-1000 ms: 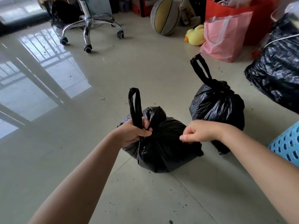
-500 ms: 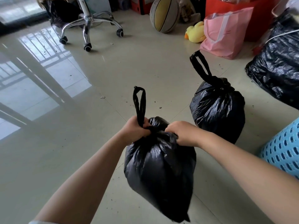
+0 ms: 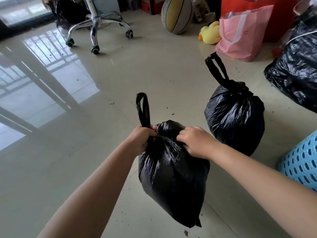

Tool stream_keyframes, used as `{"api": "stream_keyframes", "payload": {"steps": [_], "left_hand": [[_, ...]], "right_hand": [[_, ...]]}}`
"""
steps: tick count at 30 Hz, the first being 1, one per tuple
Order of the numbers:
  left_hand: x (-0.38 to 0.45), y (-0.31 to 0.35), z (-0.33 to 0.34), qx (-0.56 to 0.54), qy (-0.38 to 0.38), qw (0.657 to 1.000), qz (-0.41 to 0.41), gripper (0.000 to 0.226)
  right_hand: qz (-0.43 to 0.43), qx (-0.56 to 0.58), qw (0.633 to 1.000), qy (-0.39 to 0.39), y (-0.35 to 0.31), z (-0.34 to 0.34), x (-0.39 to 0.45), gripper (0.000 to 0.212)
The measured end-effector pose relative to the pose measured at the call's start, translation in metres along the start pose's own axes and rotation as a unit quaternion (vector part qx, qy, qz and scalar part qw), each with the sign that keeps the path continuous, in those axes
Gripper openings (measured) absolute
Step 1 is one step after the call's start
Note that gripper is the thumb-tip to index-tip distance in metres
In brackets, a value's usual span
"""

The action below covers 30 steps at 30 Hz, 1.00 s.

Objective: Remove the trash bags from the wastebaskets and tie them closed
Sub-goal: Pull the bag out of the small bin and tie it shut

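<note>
Raised since a second ago: trash bag (image 3: 173,172), off the floor, hanging between both hands. Left hand (image 3: 143,140) grips the loop handle (image 3: 143,109); right hand (image 3: 195,141) pinches gathered plastic at the neck. Knot likely being tightened. Tied bag (image 3: 235,115) beyond right hand; blue wastebasket (image 3: 301,162) to its right.

Glossy pale tiled floor (image 3: 85,169) with scattered specks, tied black trash bag (image 3: 235,117) standing on it, blue perforated wastebasket (image 3: 301,162), pink tote bag (image 3: 240,31), yellow plush duck (image 3: 210,33), basketball (image 3: 176,14), chrome chair base (image 3: 96,26)
</note>
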<state>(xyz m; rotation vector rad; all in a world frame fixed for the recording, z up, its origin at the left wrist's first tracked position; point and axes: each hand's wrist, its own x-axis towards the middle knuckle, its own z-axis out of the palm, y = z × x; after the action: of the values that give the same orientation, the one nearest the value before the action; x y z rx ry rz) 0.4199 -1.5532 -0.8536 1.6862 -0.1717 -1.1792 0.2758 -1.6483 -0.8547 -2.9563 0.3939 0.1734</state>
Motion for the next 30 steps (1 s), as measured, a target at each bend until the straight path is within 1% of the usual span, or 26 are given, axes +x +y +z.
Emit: {"api": "stream_keyframes", "payload": {"steps": [2, 4, 6, 10, 13, 15, 16, 17, 18, 19, 20, 21, 22, 23, 24, 25, 26, 28, 29, 30], "left_hand": [[-0.002, -0.003, 0.003, -0.097, -0.010, 0.995, 0.002, 0.039], [-0.003, -0.007, 0.006, -0.184, -0.032, 0.982, 0.021, 0.039], [-0.005, -0.012, 0.006, -0.218, -0.068, 0.973, 0.040, 0.039], [-0.006, -0.022, 0.002, -0.180, -0.104, 0.976, 0.066, 0.040], [-0.005, -0.027, 0.003, -0.108, -0.105, 0.986, 0.076, 0.042], [-0.006, -0.029, 0.002, -0.056, -0.108, 0.989, 0.089, 0.041], [-0.006, -0.031, 0.001, -0.035, -0.103, 0.989, 0.098, 0.041], [-0.005, -0.033, 0.000, -0.016, -0.091, 0.990, 0.109, 0.041], [-0.005, -0.035, -0.001, -0.001, -0.079, 0.989, 0.123, 0.041], [-0.004, -0.037, -0.002, 0.006, -0.073, 0.988, 0.135, 0.042], [-0.003, -0.039, -0.001, 0.007, -0.074, 0.987, 0.144, 0.043], [-0.002, -0.041, 0.000, 0.009, -0.079, 0.986, 0.150, 0.044], [-0.002, -0.043, 0.001, 0.013, -0.085, 0.984, 0.155, 0.044], [-0.001, -0.044, 0.003, 0.015, -0.092, 0.983, 0.160, 0.044], [-0.001, -0.044, 0.006, 0.016, -0.098, 0.982, 0.164, 0.044], [-0.001, -0.044, 0.007, 0.017, -0.101, 0.981, 0.168, 0.043], [-0.002, -0.043, 0.008, 0.017, -0.103, 0.980, 0.170, 0.042], [-0.004, -0.039, 0.006, -0.001, -0.110, 0.980, 0.166, 0.034], [-0.006, -0.035, 0.005, -0.028, -0.118, 0.980, 0.156, 0.029], [-0.008, -0.030, 0.003, -0.074, -0.129, 0.979, 0.139, 0.031]], "right_hand": [[0.006, 0.002, 1.000, 0.006, 0.001, 0.002, -0.001, 0.030], [0.011, 0.009, 1.000, 0.011, -0.001, 0.002, -0.003, 0.029], [0.011, 0.015, 1.000, 0.008, -0.001, 0.003, -0.005, 0.026], [0.000, 0.007, 1.000, -0.009, 0.001, 0.007, -0.010, 0.025], [-0.017, 0.009, 0.999, -0.034, 0.001, 0.009, -0.014, 0.022], [-0.012, 0.078, 0.994, -0.078, 0.001, 0.006, -0.016, 0.025], [0.004, 0.141, 0.985, -0.103, 0.001, 0.002, -0.017, 0.027], [0.023, 0.202, 0.973, -0.109, 0.002, -0.002, -0.017, 0.028], [0.040, 0.244, 0.965, -0.088, 0.003, -0.006, -0.017, 0.026], [0.057, 0.264, 0.962, -0.044, 0.005, -0.009, -0.015, 0.023], [0.072, 0.264, 0.962, 0.007, 0.007, -0.012, -0.012, 0.020], [0.082, 0.260, 0.961, 0.040, 0.008, -0.015, -0.008, 0.018], [0.081, 0.259, 0.961, 0.044, 0.008, -0.018, -0.004, 0.023], [0.072, 0.257, 0.964, 0.015, 0.008, -0.020, 0.000, 0.032], [0.056, 0.247, 0.967, -0.030, 0.008, -0.021, 0.004, 0.039], [0.040, 0.228, 0.970, -0.071, 0.008, -0.022, 0.007, 0.040], [0.025, 0.209, 0.973, -0.095, 0.007, -0.023, 0.008, 0.036], [0.007, 0.167, 0.980, -0.112, 0.006, -0.023, 0.009, 0.029], [0.000, 0.130, 0.984, -0.118, 0.006, -0.022, 0.009, 0.028], [-0.006, 0.086, 0.989, -0.121, 0.006, -0.021, 0.008, 0.028]]}}
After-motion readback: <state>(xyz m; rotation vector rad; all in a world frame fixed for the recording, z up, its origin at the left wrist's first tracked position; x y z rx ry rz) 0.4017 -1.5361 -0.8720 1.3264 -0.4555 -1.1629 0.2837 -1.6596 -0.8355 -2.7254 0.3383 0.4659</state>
